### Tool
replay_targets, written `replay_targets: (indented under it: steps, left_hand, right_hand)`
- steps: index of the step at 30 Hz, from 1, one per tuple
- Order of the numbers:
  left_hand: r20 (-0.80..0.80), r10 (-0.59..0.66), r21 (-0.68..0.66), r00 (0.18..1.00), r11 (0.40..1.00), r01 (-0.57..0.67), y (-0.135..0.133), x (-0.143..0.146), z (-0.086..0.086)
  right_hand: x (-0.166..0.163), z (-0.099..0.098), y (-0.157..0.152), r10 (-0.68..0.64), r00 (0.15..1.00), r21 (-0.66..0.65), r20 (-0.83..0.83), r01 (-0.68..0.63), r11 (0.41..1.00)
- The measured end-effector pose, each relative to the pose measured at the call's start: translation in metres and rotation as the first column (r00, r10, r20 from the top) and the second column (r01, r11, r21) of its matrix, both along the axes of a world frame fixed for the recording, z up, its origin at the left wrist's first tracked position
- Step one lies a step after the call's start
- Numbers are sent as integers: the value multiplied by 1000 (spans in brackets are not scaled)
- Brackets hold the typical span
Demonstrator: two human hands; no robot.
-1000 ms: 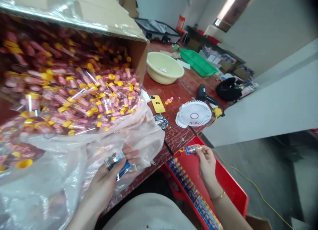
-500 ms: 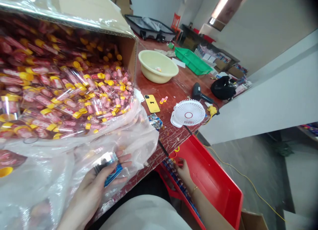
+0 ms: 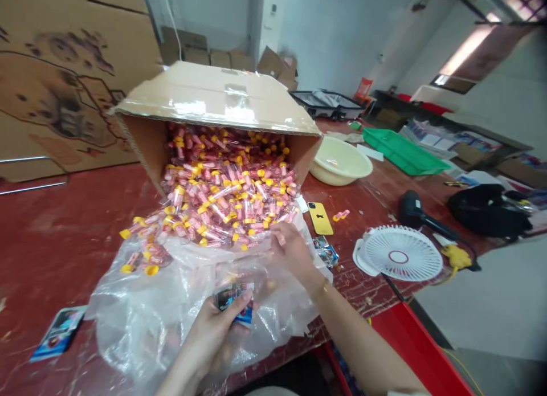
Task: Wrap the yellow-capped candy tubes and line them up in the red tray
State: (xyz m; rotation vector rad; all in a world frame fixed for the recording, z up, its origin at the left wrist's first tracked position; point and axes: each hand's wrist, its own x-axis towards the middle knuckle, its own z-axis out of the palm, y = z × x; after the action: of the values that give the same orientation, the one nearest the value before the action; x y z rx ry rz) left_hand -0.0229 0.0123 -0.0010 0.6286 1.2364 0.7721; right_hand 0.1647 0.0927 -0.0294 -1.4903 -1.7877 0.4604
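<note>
My left hand grips a small stack of blue, shiny printed packets, thumb on top, above the crumpled plastic bag. At the front right edge of a heap of small transparent tubes with yellow caps and pink contents is my right hand. Its fingers are curled together; what they hold, if anything, I cannot make out. The heap spills from a cardboard box lying on its side, onto the plastic.
On the red table lie blue packets at left, a yellow phone and a white fan at right. Behind are a cream basin and a green tray. A red tray sits below the table edge.
My view has swung left and shows the whole box. My right hand has moved from the red tray to the heap of tubes. My left hand still holds the packets.
</note>
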Motion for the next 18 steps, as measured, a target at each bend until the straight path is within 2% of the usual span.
replay_targets:
  steps: [3, 6, 8, 11, 15, 18]
  left_hand:
    - [30, -15, 0, 999, 1000, 15, -2, -8, 3]
    - [45, -5, 49, 999, 999, 3, -4, -14, 0]
    - [48, 21, 71, 999, 997, -24, -3, -16, -6]
    - [80, 57, 80, 995, 995, -63, -1, -15, -14]
    - [110, 35, 97, 993, 994, -45, 2, -8, -18]
    - [133, 30, 105, 991, 993, -44, 3, -3, -14]
  right_hand:
    - [-21, -12, 52, 4, 1000, -96, -21, -6, 995]
    - [-21, -19, 65, 101, 992, -145, -76, -112, 983]
    - [-15, -15, 58, 156, 981, -146, -113, -172, 974]
    - [-4, 6, 34, 197, 954, -107, -228, -225, 968]
    - [-1, 42, -2, 296, 795, -100, -530, -405, 909]
    - [-3, 61, -17, 345, 782, -98, -520, -455, 885]
